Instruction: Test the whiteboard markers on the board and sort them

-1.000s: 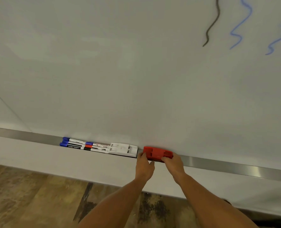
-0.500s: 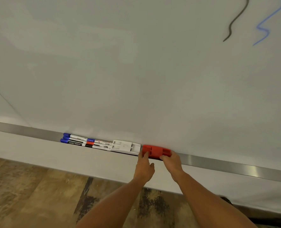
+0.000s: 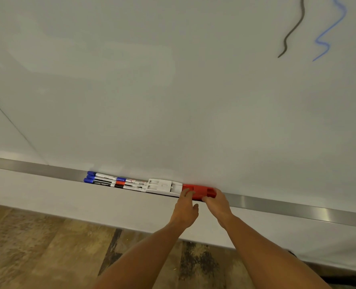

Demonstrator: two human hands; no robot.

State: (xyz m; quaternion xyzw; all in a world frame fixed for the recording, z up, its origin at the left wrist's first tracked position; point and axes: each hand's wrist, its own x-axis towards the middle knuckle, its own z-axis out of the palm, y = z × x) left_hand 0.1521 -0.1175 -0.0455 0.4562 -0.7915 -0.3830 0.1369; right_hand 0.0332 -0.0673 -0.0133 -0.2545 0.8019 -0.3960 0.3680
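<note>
A red eraser block [image 3: 201, 191] lies on the metal tray rail [image 3: 298, 207] under the whiteboard [image 3: 173, 90]. My right hand [image 3: 216, 203] grips its right end. My left hand [image 3: 185, 207] rests its fingertips on the block's left end, fingers spread. Left of it sits a white eraser [image 3: 164, 186]. Several markers [image 3: 114, 181] with blue, red and black caps lie in a bundle on the rail further left. The board carries a black squiggle [image 3: 293, 30] and blue squiggles [image 3: 329, 32] at the upper right.
Below the rail runs a white wall panel [image 3: 68, 201], then a wooden floor [image 3: 37, 247]. The rail continues bare to the right of my hands. A seam in the board [image 3: 12, 124] slants at the far left.
The view shifted slightly, so the squiggles moved in the frame. Both hands stay at the red block, and my left fingers now lie further onto its left end.
</note>
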